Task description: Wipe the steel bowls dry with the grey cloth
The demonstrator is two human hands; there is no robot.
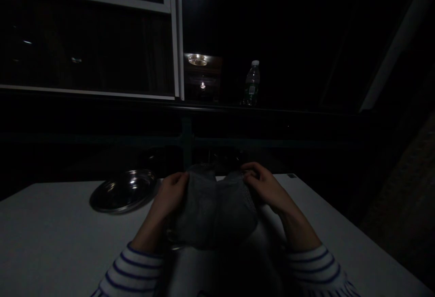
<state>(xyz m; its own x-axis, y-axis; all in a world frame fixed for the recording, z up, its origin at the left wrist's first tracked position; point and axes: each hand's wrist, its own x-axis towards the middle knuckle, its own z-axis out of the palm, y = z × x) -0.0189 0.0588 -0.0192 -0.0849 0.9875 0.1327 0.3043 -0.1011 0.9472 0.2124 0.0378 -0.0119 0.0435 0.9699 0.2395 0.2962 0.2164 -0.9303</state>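
Observation:
A dark grey piece of cloth (217,211), maybe a small garment, is spread upright between my hands over the white table. Its upper edge dips in a notch near the middle, and a seam or fold runs down below. My left hand (171,192) pinches its upper left edge, thumb and fingers closed. Across from it, my right hand (263,183) grips the upper right edge. The dim light hides the cloth's exact kind. Something small and shiny shows at its lower left, too dark to name.
A shiny metal bowl (124,191) sits on the white table (61,238), left of my left hand. Beyond the table, a plastic bottle (252,84) with a white cap stands on the sill by a dark window (177,38). Dark shapes behind the table's far edge are unclear.

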